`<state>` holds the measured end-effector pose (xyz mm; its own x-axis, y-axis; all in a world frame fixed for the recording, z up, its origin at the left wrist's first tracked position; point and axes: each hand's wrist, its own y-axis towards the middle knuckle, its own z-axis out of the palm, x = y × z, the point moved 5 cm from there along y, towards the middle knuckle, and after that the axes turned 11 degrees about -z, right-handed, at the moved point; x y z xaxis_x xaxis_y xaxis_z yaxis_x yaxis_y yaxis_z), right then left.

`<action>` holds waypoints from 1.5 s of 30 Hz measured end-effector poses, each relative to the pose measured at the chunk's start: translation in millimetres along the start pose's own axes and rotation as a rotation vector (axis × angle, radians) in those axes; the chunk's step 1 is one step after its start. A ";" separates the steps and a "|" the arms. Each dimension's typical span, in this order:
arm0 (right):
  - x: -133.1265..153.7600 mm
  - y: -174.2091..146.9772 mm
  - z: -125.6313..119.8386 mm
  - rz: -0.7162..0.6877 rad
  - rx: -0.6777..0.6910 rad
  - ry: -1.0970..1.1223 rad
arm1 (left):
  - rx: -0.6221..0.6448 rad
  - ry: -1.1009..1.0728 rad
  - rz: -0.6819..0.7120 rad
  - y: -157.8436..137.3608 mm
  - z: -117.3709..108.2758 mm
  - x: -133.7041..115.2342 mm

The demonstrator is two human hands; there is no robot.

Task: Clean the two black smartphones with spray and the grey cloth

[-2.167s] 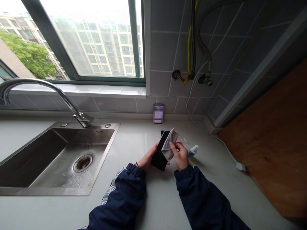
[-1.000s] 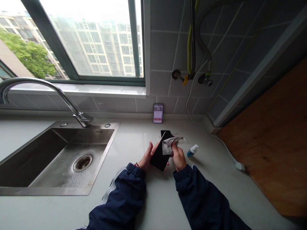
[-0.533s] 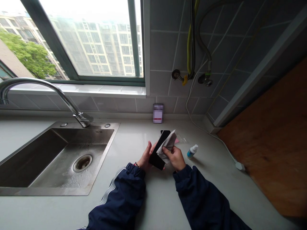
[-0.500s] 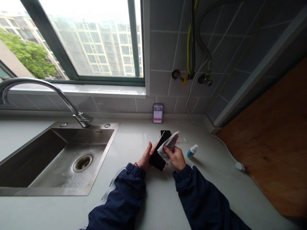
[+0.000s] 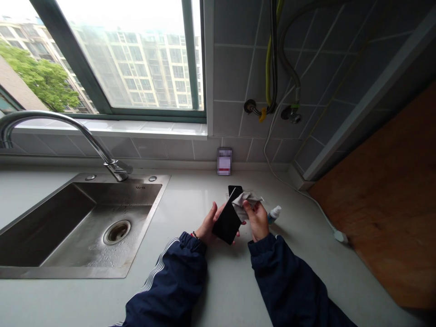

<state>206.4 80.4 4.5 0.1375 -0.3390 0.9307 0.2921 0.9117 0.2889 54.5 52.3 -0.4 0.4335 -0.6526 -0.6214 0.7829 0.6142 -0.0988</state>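
Cloth of thin, light-grey fabric [image 5: 242, 202] now bunches over the upper right corner of the flat black rectangular slab [image 5: 227, 223], where half a second ago it lay flatter and further down, across the middle of the slab's face. The bare right hand [image 5: 258, 220] has gone outward with it, to the right and slightly away from the body. Its thumb and fingers are closed on the cloth in a pinch, and it now covers part of the small blue-labelled bottle with a white cap [image 5: 274, 212], which stands on the pale, smooth table [image 5: 225, 284].

The bare left hand [image 5: 206, 226] has barely moved: it holds the slab from the left and from beneath, tilted above the table, with its thumb raised beside the near left edge.

More of the lower face is uncovered as a result, which suggests a wiping stroke at its outer end; whether the cloth presses on the corner or only hangs over it, I cannot tell. Behind the slab, a second thin black object [image 5: 234, 188] lies on the table, unchanged, and an upright phone with a lit, blurred screen [image 5: 225, 163] leans against the wall.
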 end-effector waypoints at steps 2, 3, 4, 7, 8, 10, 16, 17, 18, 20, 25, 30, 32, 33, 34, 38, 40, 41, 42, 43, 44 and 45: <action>-0.3 -1.5 0.9 0.006 0.002 -0.001 | -0.018 0.002 0.014 -0.6 0.3 -2.5; -0.8 -2.2 1.1 0.013 0.002 -0.004 | -0.026 0.002 0.020 -0.8 0.1 -3.5; -1.2 -2.8 1.2 0.019 0.002 -0.010 | -0.034 0.002 0.026 -0.9 -0.3 -4.3; -1.3 -4.1 0.8 0.030 0.000 -0.039 | -0.051 -0.006 0.039 -0.8 -1.9 -5.4; -1.0 -4.5 0.6 0.031 0.001 -0.052 | -0.058 -0.010 0.043 -0.6 -2.6 -5.6; -1.1 -5.2 0.4 0.035 0.008 -0.082 | -0.078 -0.024 0.052 -0.5 -4.4 -5.7; -6.0 -5.4 -2.8 -0.006 -0.003 -0.183 | -0.164 -0.100 0.058 -1.1 -8.7 -4.7; -4.4 -5.0 -4.1 -0.050 -0.022 -0.216 | -0.179 -0.101 0.061 -1.2 -9.1 -4.7; -0.4 -4.5 -5.5 -0.121 -0.043 -0.268 | -0.190 -0.099 0.063 -1.3 -9.2 -4.7; 13.6 -5.1 -5.7 -0.334 -0.059 -0.426 | -0.199 -0.097 0.067 -1.4 -9.1 -4.8; 43.5 -16.9 10.6 -0.798 0.129 -0.660 | -0.186 -0.084 0.082 -1.6 -7.6 -6.4; 45.2 -24.8 21.2 -0.903 0.260 -0.653 | -0.202 -0.052 0.095 -0.9 -10.2 -5.5; 43.9 -25.4 22.8 -0.899 0.270 -0.687 | -0.213 -0.049 0.093 0.3 -12.9 -3.6; 43.4 -25.7 23.4 -0.893 0.274 -0.707 | -0.219 -0.049 0.092 0.9 -14.3 -2.7; 43.0 -26.0 24.0 -0.886 0.278 -0.725 | -0.228 -0.050 0.091 1.5 -15.6 -1.8; 43.1 -29.8 26.3 -0.879 0.297 -0.763 | -0.271 -0.044 0.092 3.2 -17.9 0.1; 43.1 -32.2 27.6 -0.886 0.307 -0.766 | -0.283 -0.035 0.111 3.8 -17.1 -0.2; 42.9 -33.2 28.1 -0.887 0.313 -0.764 | -0.285 -0.031 0.123 4.1 -16.5 -0.6; 42.6 -33.9 28.6 -0.887 0.319 -0.762 | -0.286 -0.029 0.135 4.4 -15.9 -0.8; 42.3 -34.4 28.8 -0.886 0.324 -0.759 | -0.285 -0.028 0.145 4.7 -15.3 -1.0; 42.1 -34.6 29.0 -0.884 0.328 -0.758 | -0.285 -0.028 0.152 4.9 -14.8 -1.0; 41.9 -34.8 29.2 -0.883 0.334 -0.760 | -0.284 -0.026 0.156 5.1 -14.3 -1.0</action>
<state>174.3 41.3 40.1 -0.6092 -0.7541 0.2454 -0.2696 0.4879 0.8302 51.6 62.4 -11.4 0.5528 -0.5494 -0.6266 0.5515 0.8049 -0.2191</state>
